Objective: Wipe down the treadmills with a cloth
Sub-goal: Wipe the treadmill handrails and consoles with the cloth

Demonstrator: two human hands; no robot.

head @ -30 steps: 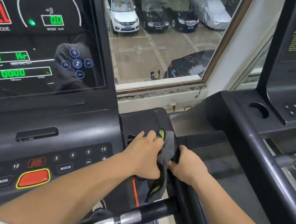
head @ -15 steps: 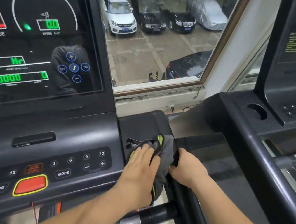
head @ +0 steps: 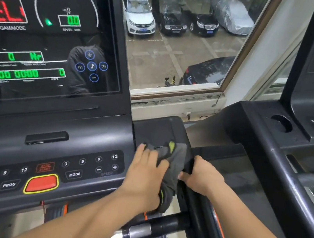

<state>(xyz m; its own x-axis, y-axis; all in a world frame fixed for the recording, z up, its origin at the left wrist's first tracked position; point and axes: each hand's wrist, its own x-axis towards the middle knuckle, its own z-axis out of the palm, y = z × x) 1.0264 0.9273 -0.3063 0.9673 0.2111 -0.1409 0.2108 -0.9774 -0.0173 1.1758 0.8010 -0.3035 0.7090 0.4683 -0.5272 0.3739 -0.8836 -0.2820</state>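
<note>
A grey cloth [head: 176,163] with yellow-green trim lies over the right wing of the near treadmill's console [head: 158,131]. My left hand [head: 148,171] presses flat on the cloth with its fingers stretched forward, the fingertips reaching the console's recess. My right hand [head: 202,175] grips the black right handrail [head: 192,202] just beside the cloth, fingers curled over its edge and thumb touching the cloth's side. The cloth's lower end hangs down under my left palm.
The console screen [head: 47,39] and button panel [head: 82,166] with a red stop button [head: 41,184] fill the left. A chrome-and-black pulse grip [head: 146,230] crosses below my hands. A second treadmill [head: 280,126] stands at the right. A window [head: 185,41] lies ahead.
My left hand has opened from gripping the cloth to lying flat on it and has slid left and forward over the console wing. My right hand has stayed on the handrail.
</note>
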